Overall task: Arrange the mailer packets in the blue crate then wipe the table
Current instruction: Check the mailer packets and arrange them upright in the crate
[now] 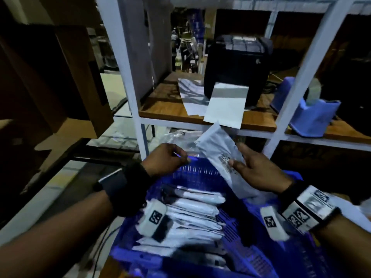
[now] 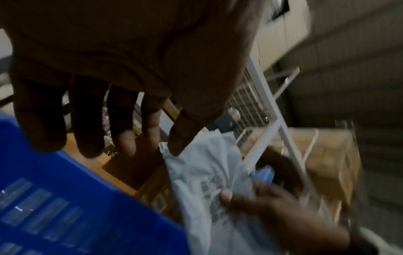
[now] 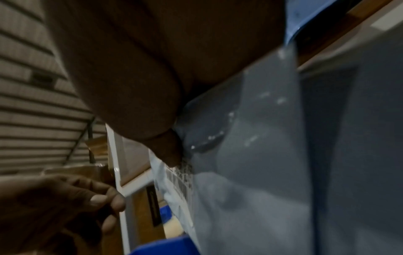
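Observation:
A blue crate (image 1: pixel 200 173) stands in front of me with several white mailer packets (image 1: pixel 192 213) lying stacked inside. My right hand (image 1: pixel 235 154) grips one more grey-white mailer packet (image 1: pixel 216 149) tilted above the crate's far right corner. The thumb presses on its barcode label and the fingers are behind it. In the right wrist view the thumb (image 3: pixel 170 151) lies on that packet (image 3: pixel 250 155). My left hand (image 1: pixel 180 157) hovers at the crate's far rim, fingers loose, holding nothing. In the left wrist view its fingers (image 2: pixel 122 131) hang above the crate (image 2: pixel 65 189), beside the packet (image 2: pixel 202 172).
A white metal shelf frame (image 1: pixel 130 77) rises just behind the crate. Its wooden shelf carries a black label printer (image 1: pixel 236 69) with white paper (image 1: pixel 226 105) hanging out, and a light blue basket (image 1: pixel 309 109). Cardboard boxes (image 1: pixel 60 77) stand at the left. Clear plastic bags (image 1: pixel 180 137) lie behind the crate.

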The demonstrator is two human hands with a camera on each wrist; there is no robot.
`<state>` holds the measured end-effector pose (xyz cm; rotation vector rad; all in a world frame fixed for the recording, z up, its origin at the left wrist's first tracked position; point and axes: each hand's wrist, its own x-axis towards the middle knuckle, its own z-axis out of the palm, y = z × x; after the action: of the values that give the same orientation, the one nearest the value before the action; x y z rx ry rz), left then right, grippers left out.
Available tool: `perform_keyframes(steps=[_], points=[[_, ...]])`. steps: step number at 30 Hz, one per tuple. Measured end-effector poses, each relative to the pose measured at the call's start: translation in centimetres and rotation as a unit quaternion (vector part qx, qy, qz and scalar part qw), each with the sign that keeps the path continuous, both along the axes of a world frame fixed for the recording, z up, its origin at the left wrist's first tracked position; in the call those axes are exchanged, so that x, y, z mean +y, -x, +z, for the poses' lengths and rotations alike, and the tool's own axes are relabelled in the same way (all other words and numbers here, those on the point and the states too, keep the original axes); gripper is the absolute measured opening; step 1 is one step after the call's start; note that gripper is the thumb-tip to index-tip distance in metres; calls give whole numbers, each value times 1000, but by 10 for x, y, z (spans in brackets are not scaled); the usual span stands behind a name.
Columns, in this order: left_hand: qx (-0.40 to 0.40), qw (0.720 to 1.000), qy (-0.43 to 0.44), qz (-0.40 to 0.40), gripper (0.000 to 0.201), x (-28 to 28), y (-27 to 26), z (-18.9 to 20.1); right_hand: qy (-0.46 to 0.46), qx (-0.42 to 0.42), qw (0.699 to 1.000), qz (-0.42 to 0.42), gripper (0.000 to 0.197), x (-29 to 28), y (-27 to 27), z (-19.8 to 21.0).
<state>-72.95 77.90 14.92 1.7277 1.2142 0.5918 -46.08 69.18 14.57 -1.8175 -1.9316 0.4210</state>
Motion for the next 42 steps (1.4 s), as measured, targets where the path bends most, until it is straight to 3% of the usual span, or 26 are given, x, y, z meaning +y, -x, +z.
perform_keyframes(steps=[2,4,6,9,11,13,17,20,26,29,31,34,36,39,42], points=[[156,983,-46,-87,19,16,-4,-12,-1,-43,999,7,47,15,9,-9],[315,931,-74,-166,34,19,-13,-27,11,-79,997,9,42,30,15,-21],[392,892,-63,-218,47,20,-19,-46,25,-118,993,11,38,42,28,-28],[455,847,-57,-268,50,19,-25,-80,23,-175,983,41,40,56,47,-41],[485,823,-38,-295,37,18,-29,-93,25,-189,980,59,38,62,58,-53],[490,816,-25,-306,19,13,-31,-101,28,-199,977,74,40,68,67,-68],[508,805,-31,-305,37,8,-32,-106,90,-232,965,82,41,75,72,-102],[510,793,-24,-333,41,4,-31,-96,135,-206,966,83,39,83,75,-121],[458,825,-34,-328,30,8,-24,-63,265,-94,950,132,28,91,97,-137],[457,839,-96,-279,31,20,-6,-23,278,-54,948,148,33,101,94,-149],[451,849,-136,-239,31,28,16,-7,248,-43,951,181,20,103,93,-157],[465,849,-141,-208,32,29,50,-4,287,42,947,137,54,89,104,-138],[474,847,-144,-194,37,21,63,-5,320,25,939,124,54,81,108,-139],[433,874,-140,-172,36,12,70,-4,344,33,931,115,69,74,113,-134],[418,882,-139,-166,35,10,74,-7,316,43,941,115,59,71,115,-126]])
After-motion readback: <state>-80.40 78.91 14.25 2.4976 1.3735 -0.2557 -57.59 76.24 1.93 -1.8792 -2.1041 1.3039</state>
